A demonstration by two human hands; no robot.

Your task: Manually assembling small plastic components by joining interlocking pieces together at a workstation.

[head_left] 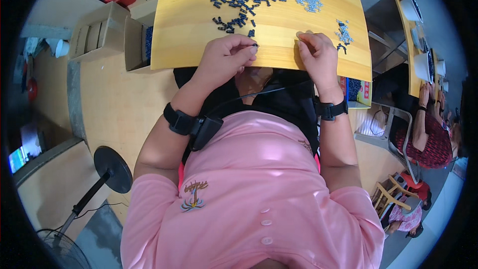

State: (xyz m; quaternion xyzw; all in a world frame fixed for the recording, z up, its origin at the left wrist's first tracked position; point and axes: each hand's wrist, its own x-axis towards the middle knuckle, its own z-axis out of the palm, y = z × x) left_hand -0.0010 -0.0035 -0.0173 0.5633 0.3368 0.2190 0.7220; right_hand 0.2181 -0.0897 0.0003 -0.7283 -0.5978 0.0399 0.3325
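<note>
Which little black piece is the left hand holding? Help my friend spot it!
Find the yellow wood-grained table, then the left hand at its near edge. The small black piece is the one pinched there; the scattered black pieces lie loose on the table.

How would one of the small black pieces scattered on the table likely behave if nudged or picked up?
Probably light: the black pieces are tiny, and the left hand appears to pinch one. Likely stiff, as they look short, with no visible sagging. Might slide or roll, lying loose on the smooth-looking table.
</note>
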